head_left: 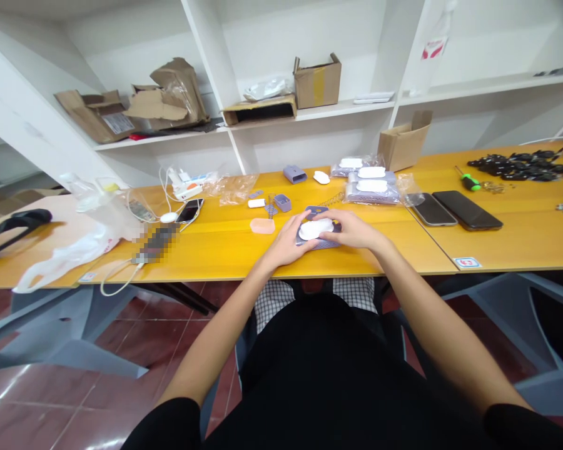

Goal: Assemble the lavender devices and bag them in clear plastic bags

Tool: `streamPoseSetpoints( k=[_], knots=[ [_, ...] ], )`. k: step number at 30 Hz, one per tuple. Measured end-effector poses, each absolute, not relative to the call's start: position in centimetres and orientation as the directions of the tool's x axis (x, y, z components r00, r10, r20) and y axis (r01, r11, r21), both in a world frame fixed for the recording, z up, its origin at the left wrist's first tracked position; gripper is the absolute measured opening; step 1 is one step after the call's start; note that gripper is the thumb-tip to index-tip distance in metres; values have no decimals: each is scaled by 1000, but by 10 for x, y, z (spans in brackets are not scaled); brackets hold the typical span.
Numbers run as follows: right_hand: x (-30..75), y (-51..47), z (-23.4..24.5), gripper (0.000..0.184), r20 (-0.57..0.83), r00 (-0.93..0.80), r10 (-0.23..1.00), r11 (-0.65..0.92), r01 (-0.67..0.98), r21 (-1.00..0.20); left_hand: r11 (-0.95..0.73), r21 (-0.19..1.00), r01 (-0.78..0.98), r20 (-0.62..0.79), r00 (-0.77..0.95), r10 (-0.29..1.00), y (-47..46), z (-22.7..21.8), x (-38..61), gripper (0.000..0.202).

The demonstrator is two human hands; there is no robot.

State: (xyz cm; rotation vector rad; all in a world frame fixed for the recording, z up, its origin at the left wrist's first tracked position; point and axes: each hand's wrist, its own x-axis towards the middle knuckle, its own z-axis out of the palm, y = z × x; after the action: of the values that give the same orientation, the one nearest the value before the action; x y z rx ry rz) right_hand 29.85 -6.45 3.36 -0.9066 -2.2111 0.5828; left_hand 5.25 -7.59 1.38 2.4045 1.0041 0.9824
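Note:
Both my hands meet at the middle of the yellow table (225, 250). My left hand (288, 240) curls around the left side of a small purple base (321, 244). My right hand (351, 230) pinches a white rounded cover (313, 229) that sits on top of that purple base. The fingers of both hands are closed on the assembly. A pink soap-like piece (262, 225) lies just left of my left hand.
Purple and white small parts (282, 202), bagged white pieces (371, 185), two phones (466, 209), a green screwdriver (468, 181) and black parts (520, 166) lie on the table. A plastic bag (91, 234), cables and a phone (188, 210) sit left. Cardboard boxes (316, 80) fill the shelves behind.

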Motion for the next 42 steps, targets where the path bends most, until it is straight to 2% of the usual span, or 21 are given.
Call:
streamPoseSetpoints(
  k=[3,6,9,14,19,25,29,42],
  knots=[
    [300,-63,34,35,413,-497,764,631,441,-638,-709,528,468,545,453,705,-74,15,54,38],
    [303,-60,32,32,389,-468,794,591,445,-673,-696,511,504,579,397,713,-72,14,54,27],
    [308,-56,29,30,385,-446,808,571,434,-697,-681,516,520,565,391,727,-72,12,53,36],
    [315,-51,26,30,398,-421,815,569,455,-685,-657,537,529,448,481,753,-75,11,52,70],
    [312,-51,22,31,405,-404,820,564,455,-689,-611,559,561,404,459,791,-76,13,51,82],
    [302,-51,13,36,446,-338,828,557,413,-720,-651,519,553,353,555,753,-80,16,51,116],
    [302,-52,11,36,459,-318,829,556,391,-733,-646,532,547,383,526,760,-81,17,52,118],
    [306,-55,13,35,414,-302,859,494,270,-827,-590,627,509,414,424,806,-73,17,50,100]
  ],
)
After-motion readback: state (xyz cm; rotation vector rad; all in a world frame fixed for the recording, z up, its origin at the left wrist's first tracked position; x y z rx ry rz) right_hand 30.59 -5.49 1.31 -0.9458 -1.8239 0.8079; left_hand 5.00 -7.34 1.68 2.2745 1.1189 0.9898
